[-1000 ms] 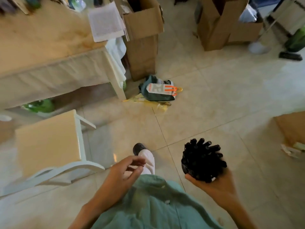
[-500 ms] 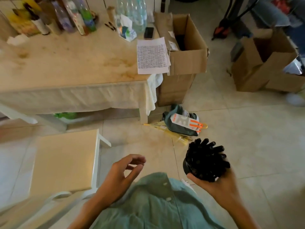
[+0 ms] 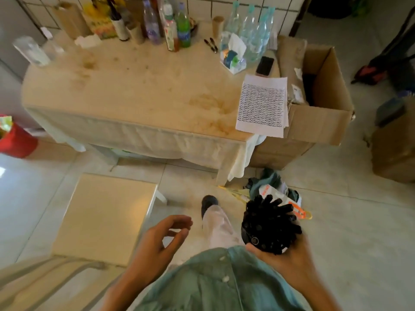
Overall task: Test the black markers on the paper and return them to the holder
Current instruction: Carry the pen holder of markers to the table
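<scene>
My right hand [image 3: 285, 263] grips a round black holder [image 3: 248, 235] from below, packed with several black markers [image 3: 270, 225] whose caps fan upward. My left hand [image 3: 157, 241] hangs in front of my body, fingers loosely curled, holding nothing. A sheet of paper [image 3: 261, 106] covered in rows of black squiggles lies on the right end of the table [image 3: 134, 93], overhanging its corner. Two more black pens [image 3: 211, 44] lie near the bottles at the back of the table.
Bottles [image 3: 177, 25] and a phone [image 3: 265, 65] crowd the table's back edge. An open cardboard box [image 3: 323, 104] stands right of the table, another box [image 3: 395, 149] farther right. A white chair [image 3: 105, 216] is at lower left. A bag [image 3: 274, 191] lies on the floor.
The view has tilted up and moved closer to the table, which now fills the upper frame. Both hands keep their poses; the holder stays in my right hand.
</scene>
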